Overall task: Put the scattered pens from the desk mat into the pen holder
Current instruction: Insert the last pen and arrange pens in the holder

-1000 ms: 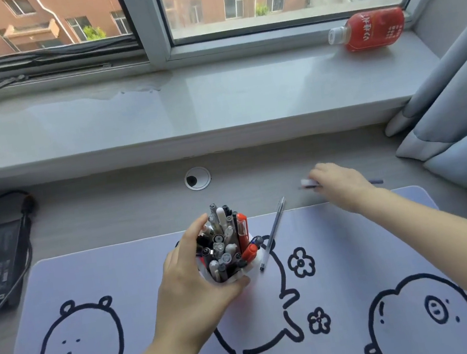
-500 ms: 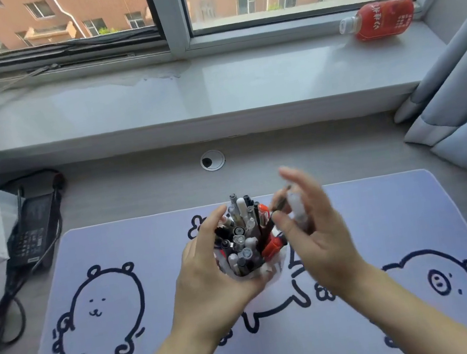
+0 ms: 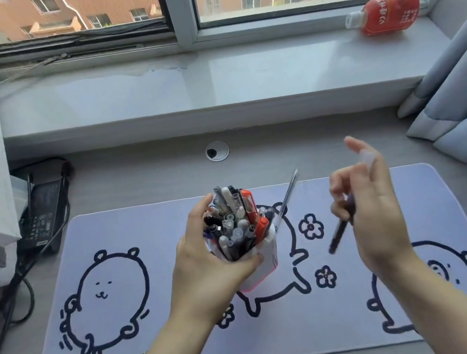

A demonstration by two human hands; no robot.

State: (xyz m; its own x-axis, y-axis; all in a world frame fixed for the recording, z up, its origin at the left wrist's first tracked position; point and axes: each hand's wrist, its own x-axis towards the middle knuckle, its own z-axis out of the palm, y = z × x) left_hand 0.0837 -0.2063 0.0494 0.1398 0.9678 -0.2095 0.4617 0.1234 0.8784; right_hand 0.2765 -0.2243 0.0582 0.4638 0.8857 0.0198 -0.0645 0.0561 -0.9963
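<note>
A white pen holder (image 3: pixel 265 259) with a pink base stands mid-mat, packed with several pens, two of them red. My left hand (image 3: pixel 208 260) wraps around its left side and rim. To its right, my right hand (image 3: pixel 367 201) is raised above the mat and grips a dark purple pen (image 3: pixel 340 228) that points down and to the left; its pale cap end shows behind my fingers. One clear pen (image 3: pixel 287 196) lies slanted on the lilac desk mat (image 3: pixel 147 221), just behind the holder on the right.
The mat shows black bear and flower drawings. A black power adapter (image 3: pixel 41 219) with cables sits at the left, beside a white box. A cable hole (image 3: pixel 217 151) is behind the mat. A red bottle (image 3: pixel 384 15) lies on the windowsill. Grey curtains (image 3: pixel 458 98) hang at the right.
My right hand took a pen from the desk behind the mat, carried it to the holder, and now holds it out to the right. My left hand stays on the holder.
</note>
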